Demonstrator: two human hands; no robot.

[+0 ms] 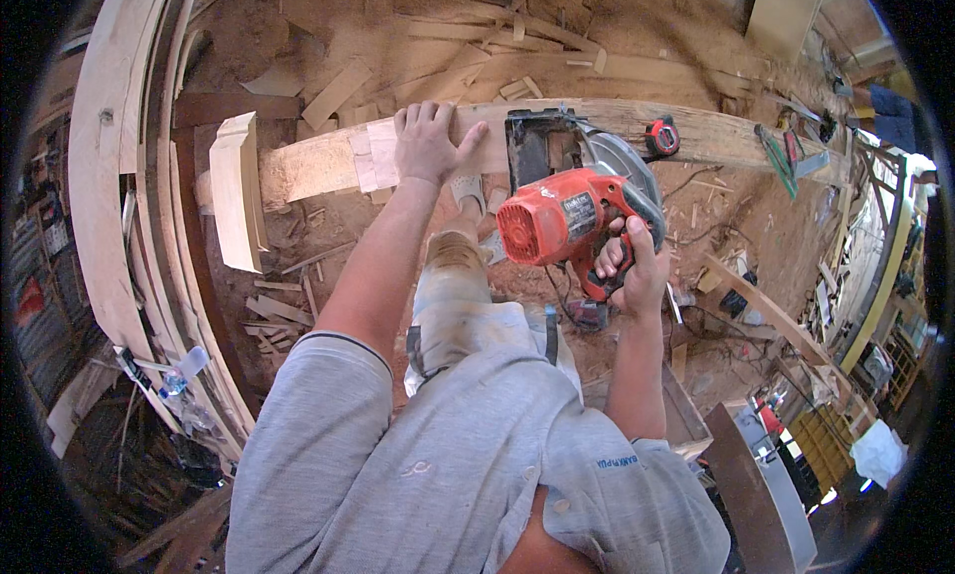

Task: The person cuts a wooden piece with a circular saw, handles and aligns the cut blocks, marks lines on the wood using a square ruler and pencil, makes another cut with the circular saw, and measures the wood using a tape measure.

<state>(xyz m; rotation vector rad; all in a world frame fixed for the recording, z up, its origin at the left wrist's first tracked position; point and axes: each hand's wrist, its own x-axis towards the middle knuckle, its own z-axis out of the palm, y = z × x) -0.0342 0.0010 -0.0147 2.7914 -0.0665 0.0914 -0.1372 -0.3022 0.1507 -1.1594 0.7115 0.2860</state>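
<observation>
My right hand (pixel 632 266) is wrapped round the rear handle of a red circular saw (pixel 557 216). The saw's dark base plate (pixel 527 146) rests on or just over a wooden plank; I cannot tell whether the blade touches the wood, as the saw body hides it. Left of the saw, my left hand (pixel 426 141) lies flat with fingers spread on a pale board (pixel 376 154) on top of the long plank (pixel 313 166). A red and black tape measure (pixel 662 136) sits on the plank to the right of the saw.
A short light wood piece (pixel 236 191) lies across the plank's left end. Long boards (pixel 109 166) stack at far left, with a plastic bottle (pixel 174 383) by them. A green-edged tool (pixel 778 161) lies at the plank's right. Offcuts (pixel 338 92) and sawdust cover the ground.
</observation>
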